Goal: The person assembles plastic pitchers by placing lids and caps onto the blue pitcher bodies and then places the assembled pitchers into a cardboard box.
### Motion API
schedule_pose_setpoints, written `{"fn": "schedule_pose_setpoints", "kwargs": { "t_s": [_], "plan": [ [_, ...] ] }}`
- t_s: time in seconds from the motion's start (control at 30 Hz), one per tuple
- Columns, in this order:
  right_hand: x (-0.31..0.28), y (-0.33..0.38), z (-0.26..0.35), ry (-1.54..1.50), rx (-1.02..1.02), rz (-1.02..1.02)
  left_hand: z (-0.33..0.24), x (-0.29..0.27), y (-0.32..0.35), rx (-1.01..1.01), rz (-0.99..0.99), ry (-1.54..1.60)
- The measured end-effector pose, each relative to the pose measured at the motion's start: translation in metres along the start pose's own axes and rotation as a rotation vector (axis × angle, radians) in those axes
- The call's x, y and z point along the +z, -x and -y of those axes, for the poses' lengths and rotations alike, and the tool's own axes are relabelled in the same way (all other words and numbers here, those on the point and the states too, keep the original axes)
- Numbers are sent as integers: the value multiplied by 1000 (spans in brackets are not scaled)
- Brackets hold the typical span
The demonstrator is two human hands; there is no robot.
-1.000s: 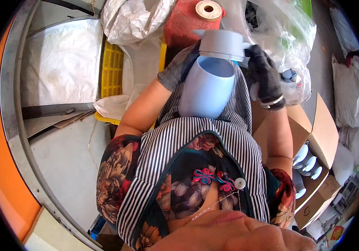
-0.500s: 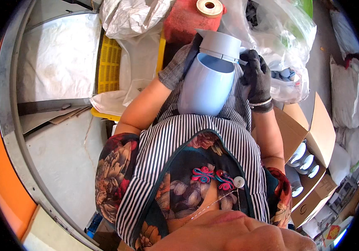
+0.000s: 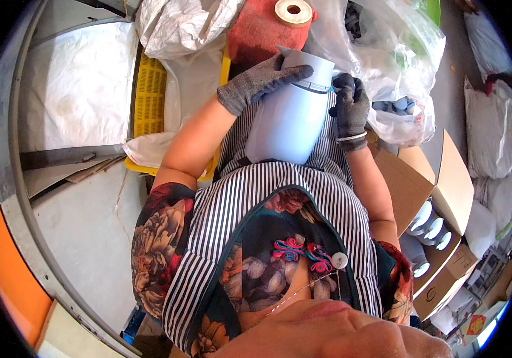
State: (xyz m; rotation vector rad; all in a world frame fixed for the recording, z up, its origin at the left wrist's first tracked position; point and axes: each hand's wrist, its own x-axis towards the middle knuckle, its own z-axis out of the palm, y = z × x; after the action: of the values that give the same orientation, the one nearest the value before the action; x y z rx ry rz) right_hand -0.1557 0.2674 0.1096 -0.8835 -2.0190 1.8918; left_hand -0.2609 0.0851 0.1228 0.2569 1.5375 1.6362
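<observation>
A pale blue jug body point(image 3: 285, 128) stands upright on my lap, against the striped apron. On its mouth sits a grey spouted collar point(image 3: 312, 65), its pointed lip toward the left. My left hand point(image 3: 268, 80), in a dark grey glove, wraps the collar's left side with the thumb laid across its front. My right hand point(image 3: 350, 110), gloved too, is beside the jug's neck on the right with curled fingers. Whatever those fingers may hold is hidden; a small bit of blue shows next to them.
An open cardboard box point(image 3: 441, 238) at my right holds several grey pieces. Beyond my hands lie a clear plastic bag point(image 3: 402, 77) with parts and a tape roll point(image 3: 293, 12) on a red bundle point(image 3: 262, 36). A yellow crate point(image 3: 151, 89) is at the left.
The grey collar has come down onto the jug's mouth, which was open to view before. My left thumb has swung over the collar's front. My right hand has shifted slightly left and down.
</observation>
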Motion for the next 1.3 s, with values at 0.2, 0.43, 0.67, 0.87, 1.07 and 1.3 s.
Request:
{"fn": "schedule_pose_setpoints", "kwargs": {
  "t_s": [0.2, 0.43, 0.67, 0.87, 1.07, 1.3],
  "plan": [
    [1, 2, -15, 67, -86, -25, 14, -11, -3, 38, 78, -11],
    [-2, 7, -22, 70, -113, 5, 14, -16, -3, -21, 135, 12],
    [-15, -81, 32, -95, -200, 494, 12, -31, 41, 81, -86, 9],
    [112, -192, -5, 1317, -1155, 208, -47, -55, 78, 460, -343, -73],
    [138, -195, -32, 1100, -1040, 139, -73, -116, 3, 753, -610, -711],
    [32, -184, 52, 365, -360, 445, -36, -147, -94, 948, -502, -591]
  ]
}}
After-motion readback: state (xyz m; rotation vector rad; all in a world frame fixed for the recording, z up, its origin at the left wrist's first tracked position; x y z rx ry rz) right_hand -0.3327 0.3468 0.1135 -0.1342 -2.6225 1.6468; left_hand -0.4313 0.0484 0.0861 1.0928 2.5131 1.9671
